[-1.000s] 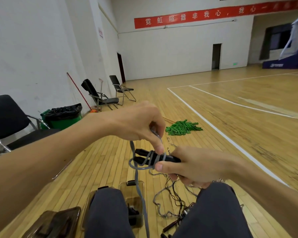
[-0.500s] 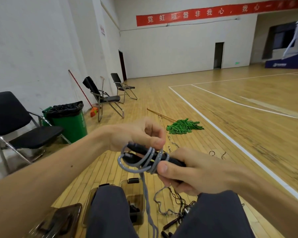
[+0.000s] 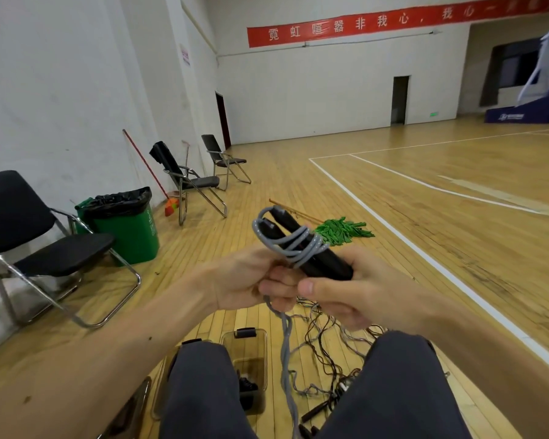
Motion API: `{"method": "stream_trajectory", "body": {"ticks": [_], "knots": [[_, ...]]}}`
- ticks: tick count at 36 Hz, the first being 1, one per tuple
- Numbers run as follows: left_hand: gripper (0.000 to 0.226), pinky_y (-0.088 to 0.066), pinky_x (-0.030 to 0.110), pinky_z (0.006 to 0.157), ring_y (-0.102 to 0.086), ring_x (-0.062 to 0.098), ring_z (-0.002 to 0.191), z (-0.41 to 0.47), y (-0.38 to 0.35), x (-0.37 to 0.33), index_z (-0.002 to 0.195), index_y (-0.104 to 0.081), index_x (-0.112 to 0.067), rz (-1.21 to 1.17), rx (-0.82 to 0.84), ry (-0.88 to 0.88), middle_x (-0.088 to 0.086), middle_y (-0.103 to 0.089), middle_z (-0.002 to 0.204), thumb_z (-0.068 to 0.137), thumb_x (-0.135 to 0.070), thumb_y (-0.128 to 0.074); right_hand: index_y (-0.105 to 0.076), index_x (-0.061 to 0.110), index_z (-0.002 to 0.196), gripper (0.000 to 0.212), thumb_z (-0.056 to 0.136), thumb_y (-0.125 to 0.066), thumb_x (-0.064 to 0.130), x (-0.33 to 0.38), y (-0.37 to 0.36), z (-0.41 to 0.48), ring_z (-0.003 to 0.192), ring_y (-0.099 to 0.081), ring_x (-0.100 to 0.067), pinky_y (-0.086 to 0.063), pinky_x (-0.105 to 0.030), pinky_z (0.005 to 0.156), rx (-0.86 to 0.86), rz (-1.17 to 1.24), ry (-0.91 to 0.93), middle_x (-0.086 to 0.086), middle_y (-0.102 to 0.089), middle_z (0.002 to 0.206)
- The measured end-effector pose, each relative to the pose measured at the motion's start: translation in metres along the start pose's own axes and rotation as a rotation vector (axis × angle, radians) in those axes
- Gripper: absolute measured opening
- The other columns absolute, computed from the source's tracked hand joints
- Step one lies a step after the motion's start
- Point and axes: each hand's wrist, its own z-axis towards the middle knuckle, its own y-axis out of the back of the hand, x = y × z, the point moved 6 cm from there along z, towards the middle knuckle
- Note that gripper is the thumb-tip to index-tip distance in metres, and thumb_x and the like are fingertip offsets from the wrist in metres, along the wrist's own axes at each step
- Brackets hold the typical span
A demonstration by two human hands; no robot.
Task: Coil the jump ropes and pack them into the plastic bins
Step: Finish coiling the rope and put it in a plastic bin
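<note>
Right hand (image 3: 362, 299) grips handles (image 3: 327, 264); left hand (image 3: 244, 280) pinches grey rope (image 3: 301, 245); knee (image 3: 203, 391) partly hides bin (image 3: 251, 346), loose ropes (image 3: 327, 353) beside.

Legs (image 3: 203, 394) hide most of the plastic bins (image 3: 255, 350); the grey rope (image 3: 285, 353) runs off the bottom edge.

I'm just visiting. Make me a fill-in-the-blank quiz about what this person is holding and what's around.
The grey woven cord is wound around two ____ plastic handles.
The right hand grips those ____.
The plastic rubbish bin with the black liner is ____.
The long banner with white characters is ____.
Missing words: black; handles; green; red
</note>
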Motion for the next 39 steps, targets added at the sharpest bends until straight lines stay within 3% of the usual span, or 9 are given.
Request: {"method": "stream_trajectory", "body": {"ticks": [4,9,12,16,22,27,31,35,39], "knots": [[0.034,-0.046,0.019,0.051,-0.035,0.000,0.040,-0.002,-0.012,-0.006,0.092,-0.062,-0.013,0.002,-0.090,0.010,-0.015,-0.035,0.050,0.099,-0.042,-0.046,-0.048,0.010,0.082,0.025,0.094,-0.066,0.023,-0.005,0.006,-0.001,0.045,-0.028,-0.012,-0.024,-0.025,0.042,-0.030,0.000,-0.008,-0.002,-0.033,0.060],[0.036,-0.049,0.024,0.057,-0.036,0.004,0.042,-0.005,-0.012,-0.002,0.082,-0.043,-0.015,0.056,-0.232,0.039,-0.011,-0.032,0.052,0.101,-0.045,-0.037,-0.059,0.016,0.082,0.017,0.097,-0.065,0.018,-0.012,0.011,-0.003,0.045,-0.028,-0.013,-0.025,-0.024,0.043,-0.108,0.050,-0.026,-0.002,-0.034,0.060],[0.039,-0.053,0.029,0.064,-0.043,0.009,0.047,-0.005,-0.011,0.003,0.082,-0.047,-0.015,0.154,-0.258,0.061,-0.007,-0.038,0.056,0.098,-0.050,-0.037,-0.065,0.028,0.067,0.029,0.095,-0.064,0.021,-0.015,0.012,-0.003,0.043,-0.027,-0.013,-0.025,-0.022,0.041,-0.162,0.138,-0.048,-0.003,-0.033,0.060],[0.046,-0.055,0.032,0.068,-0.044,0.014,0.046,-0.003,-0.011,0.008,0.069,-0.054,-0.020,0.271,-0.306,0.065,-0.001,-0.040,0.055,0.098,-0.053,-0.038,-0.058,0.025,0.063,0.034,0.096,-0.063,0.022,-0.024,0.013,-0.004,0.044,-0.025,-0.012,-0.024,-0.022,0.041,-0.218,0.238,-0.097,-0.003,-0.032,0.060],[0.040,-0.046,0.024,0.054,-0.031,0.009,0.042,-0.014,-0.009,0.025,0.075,-0.046,-0.018,0.278,-0.346,0.120,-0.005,-0.028,0.054,0.101,-0.047,-0.039,-0.050,0.013,0.082,0.022,0.095,-0.066,0.022,-0.045,0.028,-0.004,0.046,-0.024,-0.013,-0.022,-0.024,0.041,-0.410,0.298,-0.175,-0.001,-0.034,0.060],[0.041,-0.034,0.020,0.043,-0.026,0.008,0.042,-0.020,-0.004,0.033,0.076,-0.046,-0.018,0.335,-0.424,0.192,-0.005,-0.027,0.055,0.102,-0.050,-0.040,-0.049,0.013,0.082,0.023,0.095,-0.066,0.019,-0.061,0.037,-0.004,0.047,-0.024,-0.012,-0.020,-0.024,0.042,-0.493,0.343,-0.219,-0.001,-0.035,0.060],[0.038,-0.026,0.020,0.043,-0.026,0.007,0.046,-0.021,-0.005,0.029,0.081,-0.049,-0.016,0.520,-0.453,0.225,-0.008,-0.031,0.056,0.106,-0.042,-0.037,-0.048,0.011,0.085,0.023,0.096,-0.066,0.018,-0.072,0.043,-0.002,0.046,-0.025,-0.013,-0.022,-0.024,0.040,-0.516,0.299,-0.251,-0.002,-0.037,0.060],[0.032,-0.033,0.018,0.042,-0.034,0.004,0.042,-0.020,-0.006,0.027,0.091,-0.055,-0.012,0.711,-0.469,0.269,-0.009,-0.037,0.055,0.108,-0.032,-0.038,-0.048,0.010,0.088,0.023,0.096,-0.067,0.018,-0.084,0.046,0.000,0.045,-0.025,-0.013,-0.022,-0.024,0.040,-0.541,0.269,-0.271,-0.002,-0.036,0.059],[0.028,-0.045,0.039,0.058,-0.044,0.013,0.055,-0.023,-0.012,0.024,0.094,-0.056,-0.014,1.032,-0.440,0.315,-0.002,-0.048,0.065,0.106,-0.035,-0.042,-0.047,0.008,0.093,0.021,0.097,-0.066,0.017,-0.093,0.048,0.001,0.045,-0.027,-0.013,-0.022,-0.025,0.041,-0.568,0.250,-0.315,-0.002,-0.037,0.059]]}}
